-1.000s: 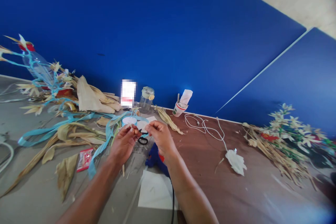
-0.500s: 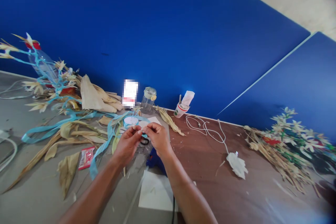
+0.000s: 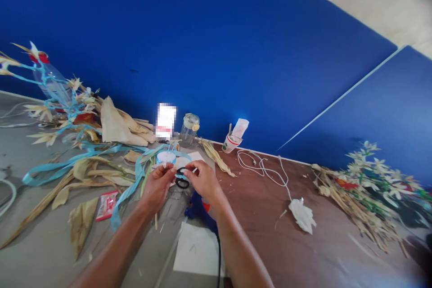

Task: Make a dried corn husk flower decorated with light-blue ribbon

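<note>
My left hand [image 3: 158,189] has its thumb and fingertips pinched together over the table; whatever small thing they hold, if any, cannot be made out. Just to its right, my right hand [image 3: 205,181] is also closed at the fingertips, and its contents are too small to name. A narrow gap separates the two hands. Black scissors handles [image 3: 182,183] show on the table between and below them. Behind the left fingertips stands a roll of light blue ribbon [image 3: 166,157]. Partly hidden by my right forearm lies a blue glue gun [image 3: 195,207] with a black cord.
Light blue ribbon [image 3: 137,189], dried husks [image 3: 83,220] and a red packet [image 3: 107,205] lie left. Along the blue partition [image 3: 216,54] stand a bright screen [image 3: 166,120], a glass jar [image 3: 189,130] and a cup [image 3: 232,143]. White cable [image 3: 266,168] and husk flowers [image 3: 378,166] lie right.
My hands have moved apart at the fingertips, where they met before. More of the scissors handles shows between them. The whole view has shifted slightly.
</note>
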The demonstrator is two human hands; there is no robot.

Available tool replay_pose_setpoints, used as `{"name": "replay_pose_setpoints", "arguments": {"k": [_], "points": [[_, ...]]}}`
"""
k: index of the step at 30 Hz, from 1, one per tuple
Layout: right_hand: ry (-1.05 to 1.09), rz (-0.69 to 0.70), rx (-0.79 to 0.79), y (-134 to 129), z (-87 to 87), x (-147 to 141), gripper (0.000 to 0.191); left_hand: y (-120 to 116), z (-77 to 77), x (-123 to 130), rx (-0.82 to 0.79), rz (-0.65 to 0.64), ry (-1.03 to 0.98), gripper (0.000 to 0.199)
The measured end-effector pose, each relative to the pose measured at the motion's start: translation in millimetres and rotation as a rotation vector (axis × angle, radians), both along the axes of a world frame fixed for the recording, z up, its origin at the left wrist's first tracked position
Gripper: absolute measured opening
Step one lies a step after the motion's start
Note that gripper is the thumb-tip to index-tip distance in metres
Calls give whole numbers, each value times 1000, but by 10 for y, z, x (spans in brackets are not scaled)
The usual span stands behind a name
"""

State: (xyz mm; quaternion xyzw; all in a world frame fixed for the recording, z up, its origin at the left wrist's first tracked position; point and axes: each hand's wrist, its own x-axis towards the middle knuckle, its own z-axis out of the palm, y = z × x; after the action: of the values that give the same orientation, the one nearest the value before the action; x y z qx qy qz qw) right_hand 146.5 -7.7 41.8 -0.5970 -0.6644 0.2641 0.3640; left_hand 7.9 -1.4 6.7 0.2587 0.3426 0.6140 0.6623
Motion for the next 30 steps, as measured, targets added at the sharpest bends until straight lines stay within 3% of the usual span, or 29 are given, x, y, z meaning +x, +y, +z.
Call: {"name": "replay_pose_setpoints", "arguments": {"k": [5, 9, 12, 16, 20, 25, 30], "points": [[-446, 80, -95, 3, -65, -15, 30, 25, -19, -36, -22, -17, 28, 27], [-560, 126, -118, 12, -107, -87, 32, 57, -35, -80, -32, -8, 37, 22], [-344, 119, -75, 46, -78, -83, 24, 81, -69, -96, -27, 10, 62, 21], [175, 92, -106, 92, -51, -53, 18, 79, -124, -84, -3, -66, 36, 20], [477, 135, -170, 97, -118, -106, 13, 40, -143, -61, -10, -140, 18, 18], [546, 40, -195, 91, -138, -173, 13, 2, -89, -45, -27, -168, -12, 19], [518, 90, -256, 95, -52, -95, 18, 7, -20, -81, -41, -106, -35, 22]]}}
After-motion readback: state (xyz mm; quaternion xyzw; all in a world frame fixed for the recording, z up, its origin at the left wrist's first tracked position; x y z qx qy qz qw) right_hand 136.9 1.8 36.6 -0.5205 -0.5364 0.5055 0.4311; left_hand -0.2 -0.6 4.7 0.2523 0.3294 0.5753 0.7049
